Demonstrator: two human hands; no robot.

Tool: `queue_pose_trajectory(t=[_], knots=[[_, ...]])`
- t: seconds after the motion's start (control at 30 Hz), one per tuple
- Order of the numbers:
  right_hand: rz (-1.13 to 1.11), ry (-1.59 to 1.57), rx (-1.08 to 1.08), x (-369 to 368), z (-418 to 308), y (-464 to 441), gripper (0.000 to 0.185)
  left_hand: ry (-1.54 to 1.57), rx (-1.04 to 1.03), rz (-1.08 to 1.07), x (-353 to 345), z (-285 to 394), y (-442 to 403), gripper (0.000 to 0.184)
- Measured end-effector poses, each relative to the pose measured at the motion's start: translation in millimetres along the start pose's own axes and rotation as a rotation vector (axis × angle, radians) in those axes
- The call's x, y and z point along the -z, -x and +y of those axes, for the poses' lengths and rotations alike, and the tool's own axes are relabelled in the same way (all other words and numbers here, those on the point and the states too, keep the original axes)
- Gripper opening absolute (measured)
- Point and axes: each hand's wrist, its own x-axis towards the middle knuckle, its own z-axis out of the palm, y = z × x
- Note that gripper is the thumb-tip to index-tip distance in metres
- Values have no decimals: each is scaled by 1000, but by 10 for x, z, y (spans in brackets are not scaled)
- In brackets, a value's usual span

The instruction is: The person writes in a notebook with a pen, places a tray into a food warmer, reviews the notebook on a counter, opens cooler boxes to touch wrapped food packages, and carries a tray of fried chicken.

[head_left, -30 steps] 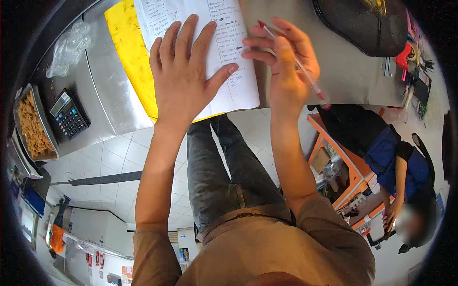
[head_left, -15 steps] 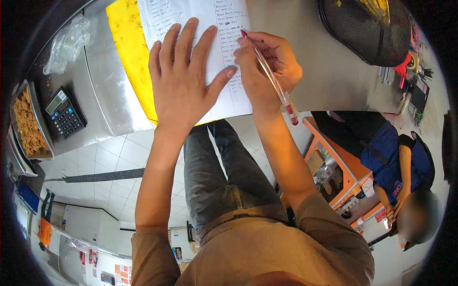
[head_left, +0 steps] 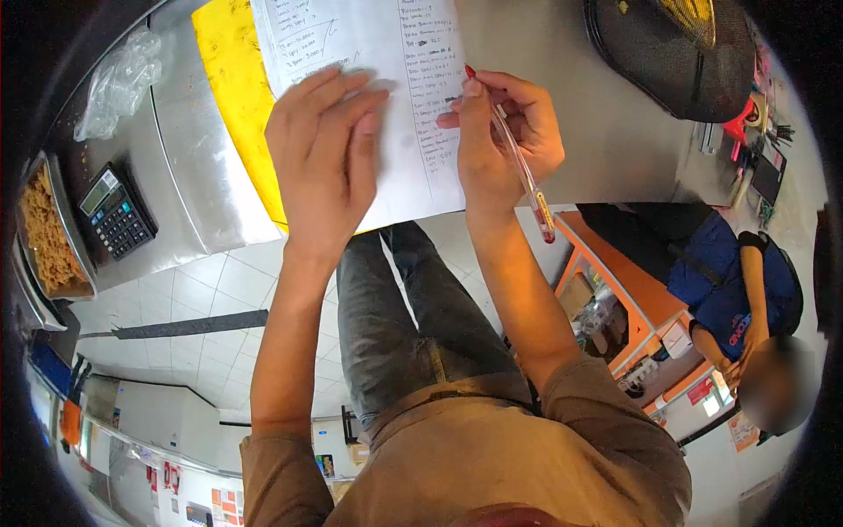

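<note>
A white sheet with handwritten lists (head_left: 395,167) lies on a yellow folder (head_left: 230,97) on the metal counter. Over the sheet's left part is my left hand (head_left: 323,149), its fingers bent and slightly apart, holding nothing. My right hand (head_left: 509,140) grips a clear pen with red ends (head_left: 524,174) at the sheet's right edge. The pen's red tip points up and away, beside the written column; whether it touches the paper cannot be made out.
On the metal counter (head_left: 571,132) are a calculator (head_left: 118,213), a crumpled clear bag (head_left: 120,83), a tray of brown crumbly food (head_left: 54,233) and a black mesh item (head_left: 672,61). A person in dark blue (head_left: 733,281) is at the right, by an orange shelf unit (head_left: 632,290).
My left hand has gone from lying flat with spread fingers to bent fingers. My right hand first came in to the sheet with the pen, then shifted slightly right.
</note>
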Motion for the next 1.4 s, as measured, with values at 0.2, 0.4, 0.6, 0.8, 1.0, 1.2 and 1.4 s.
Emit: queue_pose_trajectory(t=[0.2,0.4,0.6,0.8,1.0,1.2,1.4], knots=[[-13,14,-5,18,6,-1,10,241,263,44,122,124,124,10],[1,52,13,2,4,-9,12,209,86,71,106,107,5,9],[-3,110,5,0,22,-17,14,577,439,136,35,302,76,10],[-10,139,3,-2,19,3,15,239,52,-198,284,-27,226,11],[-53,216,101,21,64,-7,12,144,107,55,71,173,-27,31],[-30,188,71,-8,27,-21,11,335,137,5,208,43,233,15],[-34,205,79,3,57,-18,10,388,378,181,146,281,64,6]])
